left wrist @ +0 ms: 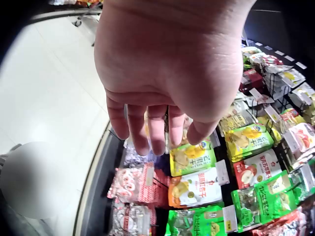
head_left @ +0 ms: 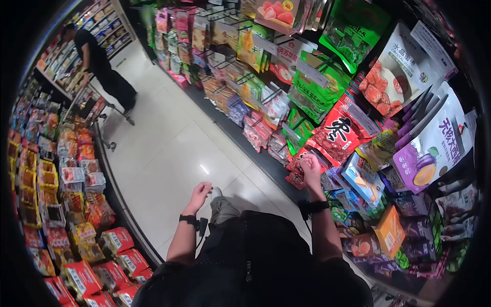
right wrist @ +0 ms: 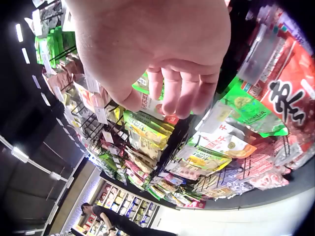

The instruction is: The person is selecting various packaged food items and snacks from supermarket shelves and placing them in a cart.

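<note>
My left hand (head_left: 198,197) hangs over the aisle floor in the head view, its fingers loosely bent and nothing in them. Seen in the left wrist view, the same hand (left wrist: 167,69) has its fingers pointing down, in front of hanging yellow snack bags (left wrist: 193,158). My right hand (head_left: 311,170) is raised beside the right-hand rack, overlapping the lower edge of a red jujube bag (head_left: 335,134) in the head view. Its fingers (right wrist: 170,91) curl loosely with nothing held in the right wrist view. Green snack bags (head_left: 318,89) hang just beyond it.
Pale floor tiles (head_left: 169,153) run between two racks. Red packets (head_left: 84,279) fill the left shelf. A purple-and-white plum bag (head_left: 429,148) and an orange box (head_left: 389,233) stick out at the right. Farther up the aisle, a person (head_left: 97,61) stands with a shopping cart (head_left: 91,106).
</note>
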